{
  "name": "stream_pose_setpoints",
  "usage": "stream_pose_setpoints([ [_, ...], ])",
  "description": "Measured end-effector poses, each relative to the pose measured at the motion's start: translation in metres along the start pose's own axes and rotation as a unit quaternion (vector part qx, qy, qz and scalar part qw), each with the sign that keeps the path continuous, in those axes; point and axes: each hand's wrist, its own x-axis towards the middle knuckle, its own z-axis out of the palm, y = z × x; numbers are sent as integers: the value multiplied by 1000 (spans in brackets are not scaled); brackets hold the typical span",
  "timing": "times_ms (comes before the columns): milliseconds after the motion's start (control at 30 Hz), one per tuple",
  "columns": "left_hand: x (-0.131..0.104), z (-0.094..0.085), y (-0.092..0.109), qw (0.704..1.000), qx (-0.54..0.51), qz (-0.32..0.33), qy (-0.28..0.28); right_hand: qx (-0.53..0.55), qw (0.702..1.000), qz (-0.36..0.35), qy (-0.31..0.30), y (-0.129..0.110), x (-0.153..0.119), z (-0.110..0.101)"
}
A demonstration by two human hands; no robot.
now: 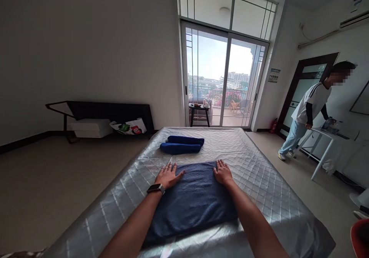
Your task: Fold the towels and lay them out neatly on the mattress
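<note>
A dark blue towel [196,200] lies spread on the silver quilted cover [268,181] of the table before me. My left hand [168,176], with a watch on its wrist, rests with fingers spread at the towel's far left corner. At the far right corner, my right hand [223,172] lies flat with its fingers stretched out, touching the towel's edge. Beyond the hands, two rolled or folded blue towels [181,147] lie side by side on the cover.
A person [313,104] leans over a small white table [325,135] holding bottles at the right. Glass sliding doors [227,81] stand behind the covered table. By the left wall, a black bench [112,110] has a white box [90,128] and a printed bag [129,127] beneath it.
</note>
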Motion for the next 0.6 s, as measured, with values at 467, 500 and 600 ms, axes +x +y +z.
stream_pose_setpoints([
  [467, -4, 14, 104, 993, -57, 103, 13, -1, 1000, 1, 16, 0, -1, 2],
  [500, -4, 13, 88, 994, -56, 89, 12, -2, 1000, 1, 18, 0, 0, 2],
  [600, -4, 12, 40, 998, -49, 49, 10, -5, 1000, 3, 23, 0, 1, 4],
])
